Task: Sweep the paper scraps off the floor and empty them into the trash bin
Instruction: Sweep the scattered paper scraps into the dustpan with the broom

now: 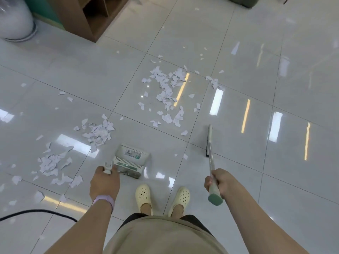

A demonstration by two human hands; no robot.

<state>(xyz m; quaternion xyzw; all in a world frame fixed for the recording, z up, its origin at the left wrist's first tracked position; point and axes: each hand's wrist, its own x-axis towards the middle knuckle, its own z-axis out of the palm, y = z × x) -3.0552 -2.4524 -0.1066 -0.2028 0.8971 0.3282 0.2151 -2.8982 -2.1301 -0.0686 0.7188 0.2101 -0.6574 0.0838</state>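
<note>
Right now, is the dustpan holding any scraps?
Empty: the dustpan tray shows only its label; paper scraps lie on the floor.

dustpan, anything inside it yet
No scraps show on the dustpan; only its label and comb teeth. The left hand hides its near left corner. Paper scraps lie on the floor.

Between the left hand (104, 182) and the right hand (219, 182) the tiled floor (238, 61) lies open ahead. A dustpan (131, 159) stands just before the left hand. Paper scraps (167, 92) are scattered ahead and leftward. Far beyond the left hand stand a wooden cabinet (91, 17) and a white bin (15, 19); a black cable (36, 212) crosses behind it.
</note>
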